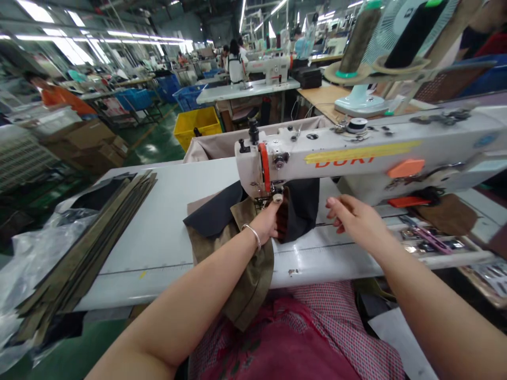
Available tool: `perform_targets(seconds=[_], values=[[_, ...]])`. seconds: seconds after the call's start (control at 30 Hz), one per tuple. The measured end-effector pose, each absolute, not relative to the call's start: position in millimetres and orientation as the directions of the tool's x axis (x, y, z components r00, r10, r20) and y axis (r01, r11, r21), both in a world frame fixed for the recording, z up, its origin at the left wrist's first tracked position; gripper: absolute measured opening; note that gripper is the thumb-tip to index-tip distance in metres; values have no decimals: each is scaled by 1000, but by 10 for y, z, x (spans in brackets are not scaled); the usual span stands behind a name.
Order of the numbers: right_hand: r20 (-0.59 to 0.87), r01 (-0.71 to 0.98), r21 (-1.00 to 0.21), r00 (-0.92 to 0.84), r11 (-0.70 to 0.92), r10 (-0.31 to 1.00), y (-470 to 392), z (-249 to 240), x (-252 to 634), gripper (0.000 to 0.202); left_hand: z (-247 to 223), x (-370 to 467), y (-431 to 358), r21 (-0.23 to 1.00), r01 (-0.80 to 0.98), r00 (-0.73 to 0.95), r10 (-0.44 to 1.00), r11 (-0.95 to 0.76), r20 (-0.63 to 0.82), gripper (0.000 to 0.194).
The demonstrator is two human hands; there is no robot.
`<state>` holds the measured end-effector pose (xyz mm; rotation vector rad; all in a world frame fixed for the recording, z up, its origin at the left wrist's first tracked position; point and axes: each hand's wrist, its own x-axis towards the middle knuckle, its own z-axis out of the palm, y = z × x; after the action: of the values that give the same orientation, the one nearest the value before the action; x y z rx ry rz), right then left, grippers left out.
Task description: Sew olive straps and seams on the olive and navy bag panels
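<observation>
My left hand (266, 220), with a bracelet at the wrist, is at the needle area of a white sewing machine (247, 171). Its fingers are closed on the olive-brown fabric piece (253, 274), close to the presser foot, and the thumb points up at a small pale knob. The fabric has a dark lining (216, 214) folded over on the left, and another dark part (304, 211) stands up to the right of the hand. The fabric's lower end hangs over the table edge. To the right, my right hand (354, 215) hovers above the table, fingers curled in; anything between them is too small to see.
Long olive and dark fabric strips (106, 232) lie stacked at the left, beside clear plastic (43, 248). Tweezers (430, 235) and small metal parts lie in a tray at the right. Thread cones (358, 42) and a fan stand behind. A yellow bin (198, 126) is beyond the table.
</observation>
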<state>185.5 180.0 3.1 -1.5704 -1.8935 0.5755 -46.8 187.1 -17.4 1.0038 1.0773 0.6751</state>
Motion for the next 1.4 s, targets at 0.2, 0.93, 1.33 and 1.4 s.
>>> perform_targets(seconds=[0.2, 0.93, 1.33, 1.4], values=[[107, 708, -686, -134, 170, 985, 1999, -299, 1752, 27, -125, -569, 1875, 828, -79, 412, 774, 555, -480, 84], [182, 691, -623, -328, 367, 927, 1416, -424, 1809, 21, -149, -626, 2035, 713, 151, 417, 610, 685, -674, 66], [18, 262, -959, -328, 109, 944, 1605, -329, 1928, 27, 257, -446, 1138, 900, 424, 516, 844, -102, -147, 20], [-8, 230, -971, -284, 60, 959, 1748, -275, 1890, 31, 328, -338, 916, 706, 415, 757, 648, -574, 81, 15]])
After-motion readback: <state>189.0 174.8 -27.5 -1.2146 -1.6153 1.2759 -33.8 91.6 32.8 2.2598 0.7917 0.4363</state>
